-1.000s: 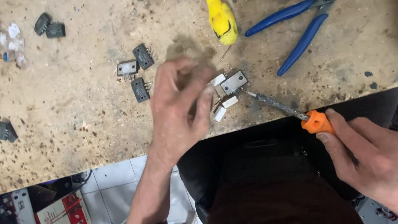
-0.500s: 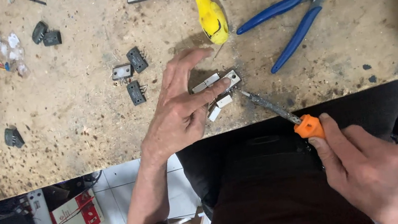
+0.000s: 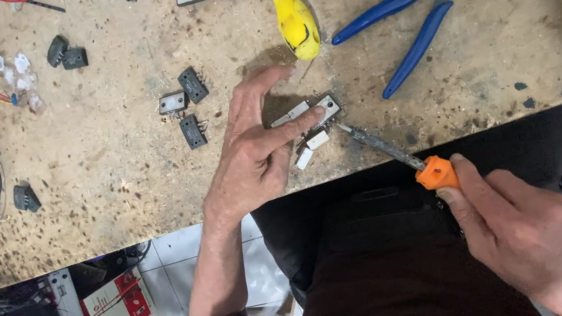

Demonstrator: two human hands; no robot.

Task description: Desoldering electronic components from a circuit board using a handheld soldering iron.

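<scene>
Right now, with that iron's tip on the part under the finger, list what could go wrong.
1. The left hand pins the flat grey component with a fingertip right beside the tip of the orange-handled iron held by the right hand; a slip could probably burn or jab that finger.
2. The small white pieces lie near the workbench edge; a nudge might knock them off.

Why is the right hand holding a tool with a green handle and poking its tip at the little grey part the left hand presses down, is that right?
Almost. The handle is orange, not green, as the head view shows. The right hand does hold that tool, its tip against the small grey part that the left hand presses on the workbench.
</scene>
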